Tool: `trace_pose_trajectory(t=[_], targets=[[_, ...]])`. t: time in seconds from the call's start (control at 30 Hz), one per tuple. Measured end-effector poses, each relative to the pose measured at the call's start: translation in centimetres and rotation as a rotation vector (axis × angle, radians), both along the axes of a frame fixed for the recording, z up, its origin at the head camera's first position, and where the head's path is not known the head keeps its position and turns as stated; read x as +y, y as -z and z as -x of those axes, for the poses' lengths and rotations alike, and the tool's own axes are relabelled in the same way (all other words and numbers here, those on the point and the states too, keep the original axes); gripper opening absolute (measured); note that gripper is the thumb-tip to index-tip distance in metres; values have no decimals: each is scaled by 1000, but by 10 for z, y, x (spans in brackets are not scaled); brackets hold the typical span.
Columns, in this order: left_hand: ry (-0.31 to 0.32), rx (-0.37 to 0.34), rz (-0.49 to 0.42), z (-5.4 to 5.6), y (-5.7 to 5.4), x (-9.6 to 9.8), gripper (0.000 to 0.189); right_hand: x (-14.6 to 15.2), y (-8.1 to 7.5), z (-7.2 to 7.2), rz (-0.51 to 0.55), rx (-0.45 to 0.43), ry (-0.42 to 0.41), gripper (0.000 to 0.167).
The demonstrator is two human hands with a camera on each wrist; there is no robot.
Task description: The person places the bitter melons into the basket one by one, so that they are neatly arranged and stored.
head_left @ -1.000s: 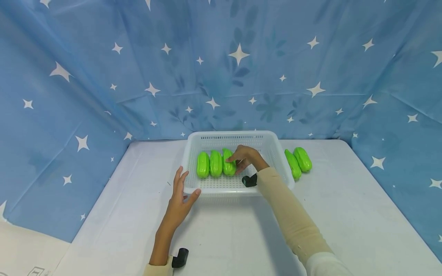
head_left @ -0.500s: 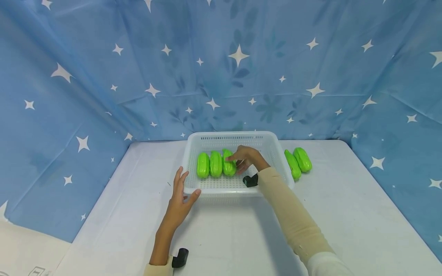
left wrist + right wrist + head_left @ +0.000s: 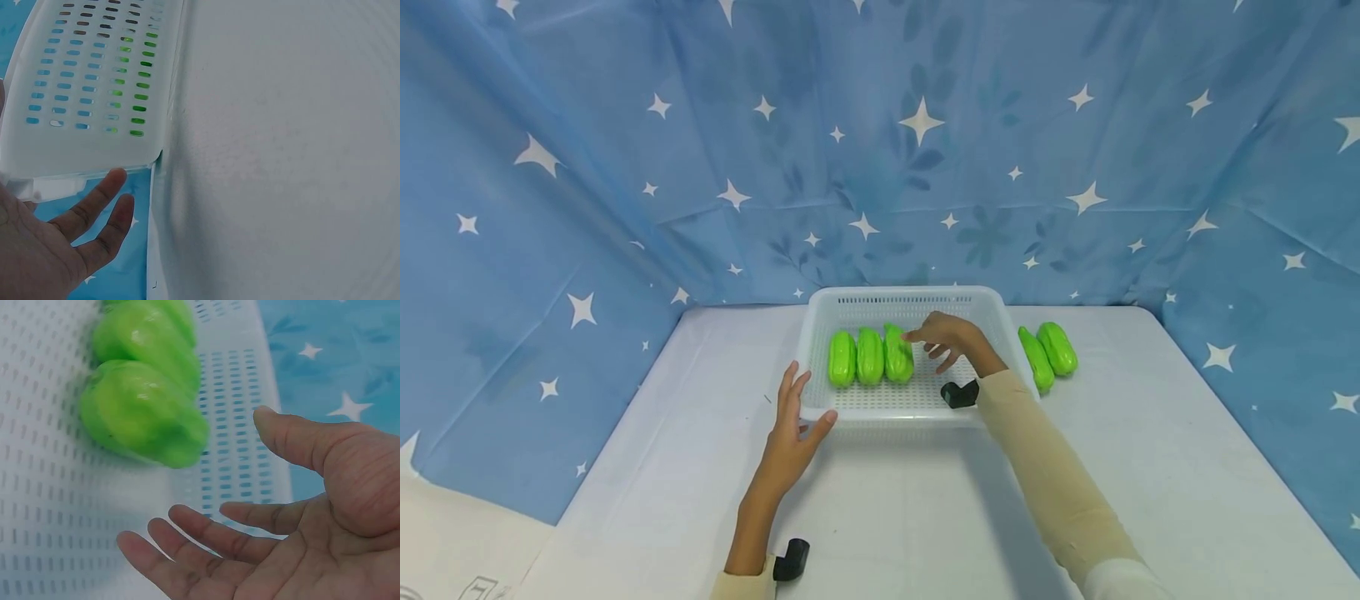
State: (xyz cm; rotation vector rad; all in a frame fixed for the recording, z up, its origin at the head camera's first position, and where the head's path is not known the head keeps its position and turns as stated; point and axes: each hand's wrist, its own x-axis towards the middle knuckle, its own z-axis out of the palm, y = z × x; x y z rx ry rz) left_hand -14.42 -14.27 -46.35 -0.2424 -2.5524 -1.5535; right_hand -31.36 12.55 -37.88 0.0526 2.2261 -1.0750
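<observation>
A white plastic basket (image 3: 880,414) with slotted walls holds three glossy green, ribbed, pear-shaped fruits lying side by side: a left fruit (image 3: 842,360), a middle fruit (image 3: 870,357) and a right fruit (image 3: 898,357). Over the basket, just right of that third fruit, my right hand (image 3: 953,337) spreads its fingers and holds nothing. The right wrist view shows a gap between this hand (image 3: 294,531) and the nearest green fruit (image 3: 140,415). My left hand (image 3: 790,437) stays at the basket's front left corner, fingers along the left side and thumb by the front rim.
Outside the basket on the right, two more green fruits (image 3: 1057,348) lie together on the white tabletop (image 3: 895,517). A blue star-patterned cloth (image 3: 880,150) hangs behind the table and along both sides.
My right hand has let go of the right fruit in the basket and moved slightly up and right, its fingers opening. The left hand and the fruits stay in place.
</observation>
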Motion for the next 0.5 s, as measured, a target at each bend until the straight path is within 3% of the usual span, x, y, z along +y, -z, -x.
trace_pose_trajectory(t=[0.27, 0.5], targets=[[-4, 10, 4, 1, 1, -1, 77, 25, -10, -17, 106, 137, 25, 55], [2, 13, -4, 1, 1, -1, 77, 60, -14, -41, 264, 274, 119, 54]])
